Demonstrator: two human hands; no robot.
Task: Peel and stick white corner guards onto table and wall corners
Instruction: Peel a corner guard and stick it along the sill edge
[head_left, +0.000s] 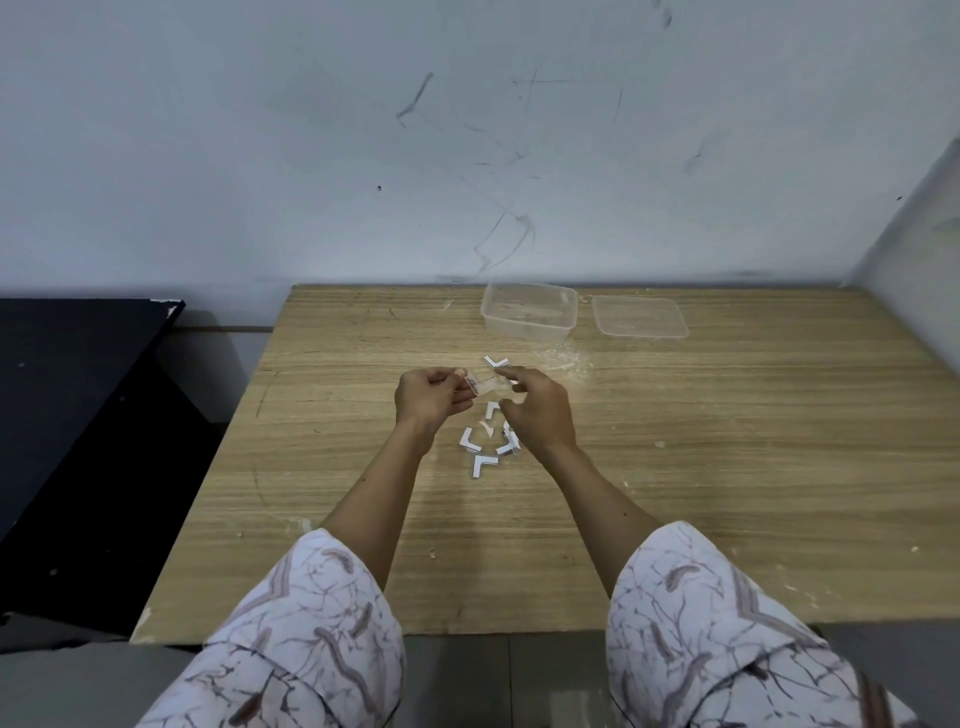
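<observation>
- A small white corner guard with a clear, glossy strip (485, 386) sits pinched between both hands, raised just above the middle of the light wood-grain tabletop (727, 441).
- The left hand (428, 397) is curled closed, thumb and fingertips clamped on the left end of the piece.
- The right hand (537, 410) is closed too, fingertips nipping the right end; whether the backing is coming away is too small to tell.
- Just beyond the right fingertips lies one white L-shaped corner guard (496, 362), flat on the wood.
- Below the hands, a loose cluster of white L-shaped corner guards (483, 452) lies scattered, some partly hidden under the right wrist.
- Further back, near the wall, stands a clear rectangular plastic container (530, 312), open at the top.
- Just to its right, apart from it, lies its clear plastic lid (639, 317), flat on the tabletop.
- Pale specks and dust dot the wood around the container.
- White sleeves with a brown branching print (311, 623) cover both upper arms, forearms bare.
- Behind it all, a scuffed pale blue-grey wall (311, 156); at the left, a dark black surface (78, 415) beside the tabletop.
</observation>
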